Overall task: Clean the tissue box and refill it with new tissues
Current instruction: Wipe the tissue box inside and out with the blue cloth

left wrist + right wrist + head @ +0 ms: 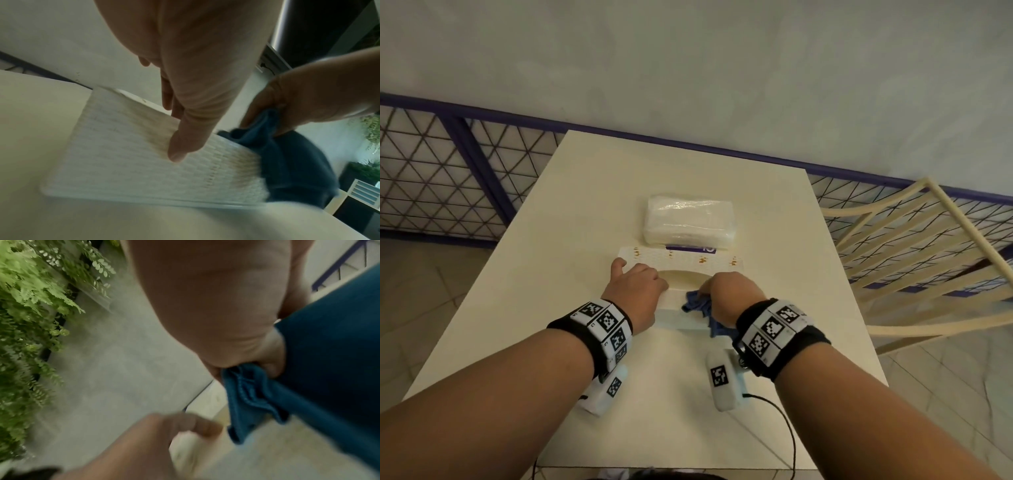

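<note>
White woven rectangular tissue box (pixel 681 263): left hand (pixel 635 286) steadies it, fingers extended; right hand (pixel 732 294) clutches bunched blue cloth (pixel 697 305), wiping.

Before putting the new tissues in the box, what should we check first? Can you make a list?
1. Left hand steadies the box: ok.
2. Right hand grips the cloth: ok.
3. Box opening empty: ok from the head view.
4. Box wiped all over: cannot tell.
5. Tissue pack ready on the table behind the box: ok.
6. Pack unwrapped: not ok, plastic still on.
</note>
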Demonstrator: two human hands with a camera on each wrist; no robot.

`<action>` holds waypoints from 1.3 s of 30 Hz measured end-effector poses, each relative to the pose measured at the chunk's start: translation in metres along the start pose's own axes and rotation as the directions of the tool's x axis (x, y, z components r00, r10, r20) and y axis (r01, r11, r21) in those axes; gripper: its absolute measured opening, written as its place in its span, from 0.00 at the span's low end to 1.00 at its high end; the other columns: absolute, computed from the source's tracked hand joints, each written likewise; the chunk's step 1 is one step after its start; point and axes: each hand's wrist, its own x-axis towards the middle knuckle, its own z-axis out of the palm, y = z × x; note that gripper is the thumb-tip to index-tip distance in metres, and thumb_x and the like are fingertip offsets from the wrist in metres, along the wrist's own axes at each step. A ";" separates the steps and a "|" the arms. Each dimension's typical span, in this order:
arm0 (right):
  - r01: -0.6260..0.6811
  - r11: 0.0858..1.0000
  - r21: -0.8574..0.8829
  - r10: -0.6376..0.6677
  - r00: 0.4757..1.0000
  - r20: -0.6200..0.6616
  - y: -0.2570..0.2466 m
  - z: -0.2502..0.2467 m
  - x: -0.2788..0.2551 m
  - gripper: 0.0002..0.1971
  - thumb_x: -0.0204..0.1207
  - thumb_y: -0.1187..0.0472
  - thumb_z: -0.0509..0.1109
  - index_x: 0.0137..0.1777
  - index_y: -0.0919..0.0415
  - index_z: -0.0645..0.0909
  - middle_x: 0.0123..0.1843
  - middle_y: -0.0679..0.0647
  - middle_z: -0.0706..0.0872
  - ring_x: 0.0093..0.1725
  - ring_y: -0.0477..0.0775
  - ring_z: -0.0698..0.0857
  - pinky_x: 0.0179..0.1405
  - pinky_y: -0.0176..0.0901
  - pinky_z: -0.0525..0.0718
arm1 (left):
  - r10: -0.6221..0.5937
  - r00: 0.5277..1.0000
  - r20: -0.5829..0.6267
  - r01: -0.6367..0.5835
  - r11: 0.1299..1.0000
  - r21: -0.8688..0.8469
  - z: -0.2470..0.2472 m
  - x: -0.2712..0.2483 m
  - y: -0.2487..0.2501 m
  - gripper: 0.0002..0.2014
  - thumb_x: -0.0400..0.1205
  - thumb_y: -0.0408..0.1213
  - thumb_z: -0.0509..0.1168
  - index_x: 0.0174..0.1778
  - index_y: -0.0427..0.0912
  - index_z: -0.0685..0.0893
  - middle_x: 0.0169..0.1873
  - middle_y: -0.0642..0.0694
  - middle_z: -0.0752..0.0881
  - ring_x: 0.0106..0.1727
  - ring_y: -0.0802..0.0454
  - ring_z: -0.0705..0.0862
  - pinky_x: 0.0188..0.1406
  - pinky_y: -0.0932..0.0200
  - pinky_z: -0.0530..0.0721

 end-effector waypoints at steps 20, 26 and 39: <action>0.064 0.934 0.351 0.137 0.844 -0.518 0.039 -0.045 -0.021 0.25 0.72 0.64 0.64 0.66 0.39 0.79 0.60 0.57 0.86 0.55 0.59 0.85 0.60 0.46 0.84 | -0.012 1.000 -0.021 0.012 1.000 0.021 0.001 -0.003 0.003 0.25 0.74 0.36 0.63 0.69 0.54 0.75 0.61 0.54 0.76 0.69 0.53 0.69 0.74 0.39 0.42; -0.071 0.981 -0.180 0.066 0.997 -0.033 0.034 0.015 -0.015 0.24 0.80 0.64 0.58 0.76 0.56 0.65 0.74 0.58 0.68 0.66 0.67 0.72 0.58 0.51 0.77 | -0.009 0.999 -0.032 0.009 1.000 -0.005 0.005 -0.004 0.002 0.25 0.73 0.33 0.63 0.67 0.53 0.76 0.59 0.55 0.77 0.68 0.53 0.70 0.73 0.40 0.40; 0.102 0.969 -0.226 -0.135 0.981 -0.138 -0.037 0.042 -0.005 0.22 0.78 0.66 0.57 0.73 0.66 0.69 0.69 0.63 0.75 0.70 0.66 0.71 0.74 0.58 0.62 | -0.012 0.999 -0.031 0.014 0.998 0.064 -0.001 -0.001 0.007 0.19 0.74 0.38 0.63 0.62 0.56 0.79 0.55 0.57 0.78 0.69 0.55 0.69 0.69 0.39 0.39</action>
